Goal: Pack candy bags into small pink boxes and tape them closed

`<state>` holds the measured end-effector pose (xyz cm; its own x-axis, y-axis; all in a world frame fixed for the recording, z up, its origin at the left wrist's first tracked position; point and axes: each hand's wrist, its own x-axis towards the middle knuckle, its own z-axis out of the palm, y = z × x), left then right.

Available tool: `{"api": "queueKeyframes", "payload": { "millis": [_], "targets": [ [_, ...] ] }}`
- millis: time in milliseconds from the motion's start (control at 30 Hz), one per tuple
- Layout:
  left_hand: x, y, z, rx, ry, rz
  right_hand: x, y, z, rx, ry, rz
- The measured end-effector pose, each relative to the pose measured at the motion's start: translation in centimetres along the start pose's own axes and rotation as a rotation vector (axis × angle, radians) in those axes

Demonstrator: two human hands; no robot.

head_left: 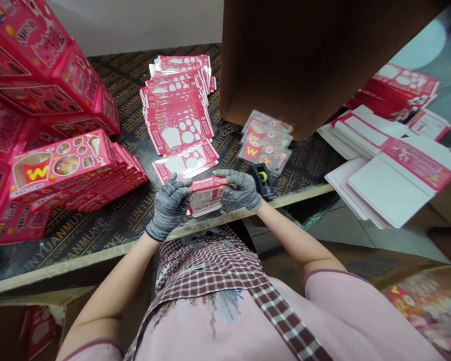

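Note:
Both my hands wear grey knit gloves with bare fingertips. Between them, at the table's front edge, is a small pink-and-white cardboard box (206,196), its printed panel towards me. My left hand (170,204) is closed on the box's left end. My right hand (241,186) pinches its right end near the top. Just beyond lies a flat printed box sleeve (188,159) with cut-out windows, in front of an overlapping row of flat pink sleeves (178,108). A black tape dispenser (262,179) with a yellow core sits right beside my right hand.
Finished-looking pink boxes (65,168) are stacked at the left. Clear printed packets (266,143) lie before a large open carton (270,65). White-and-pink flat cardboard (394,175) overhangs the table edge at right. A carton holding bagged pieces (428,311) stands low at right.

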<state>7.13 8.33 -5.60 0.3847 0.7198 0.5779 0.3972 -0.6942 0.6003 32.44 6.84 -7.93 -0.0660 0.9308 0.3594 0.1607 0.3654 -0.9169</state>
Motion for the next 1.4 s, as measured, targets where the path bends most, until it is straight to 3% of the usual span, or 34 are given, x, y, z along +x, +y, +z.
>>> {"api": "queueKeyframes", "payload": {
  "millis": [100,167,267,333,400,500,667,867,1000,1267,1400],
  "targets": [
    [1.2,0.6,1.0,0.194,-0.147,0.037,-1.0,-0.3,-0.1,-0.078,-0.003,-0.037],
    [2.0,1.1,1.6,0.263,-0.24,0.046,-2.0,-0.4,-1.4,-0.154,0.057,-0.032],
    [2.7,1.1,1.6,0.283,-0.242,0.063,-4.9,0.6,-5.4,-0.387,0.381,0.042],
    [2.7,0.8,1.5,0.242,-0.204,0.062,-7.3,2.1,-8.7,-0.582,0.565,0.18],
    [2.4,0.4,1.8,0.174,-0.194,0.063,-9.5,3.8,-11.4,-0.689,0.577,0.383],
    [1.9,0.3,2.8,0.117,-0.205,0.084,-11.1,6.0,-13.3,-0.682,0.458,0.58],
    [1.6,0.4,3.8,0.133,-0.179,0.115,-10.6,7.1,-13.1,-0.655,0.398,0.526],
    [1.8,0.3,3.8,0.154,-0.18,0.133,-11.6,6.7,-11.6,-0.544,0.599,0.397],
    [2.1,0.3,3.8,0.13,-0.181,0.14,-13.6,6.6,-10.2,-0.405,0.748,0.473],
    [1.5,-0.2,4.2,0.14,-0.087,0.075,-14.3,7.3,-9.1,-0.447,0.845,0.572],
    [1.3,0.4,4.3,0.16,-0.074,0.074,-13.5,5.0,-8.1,-0.423,0.923,0.554]
  ]
}}
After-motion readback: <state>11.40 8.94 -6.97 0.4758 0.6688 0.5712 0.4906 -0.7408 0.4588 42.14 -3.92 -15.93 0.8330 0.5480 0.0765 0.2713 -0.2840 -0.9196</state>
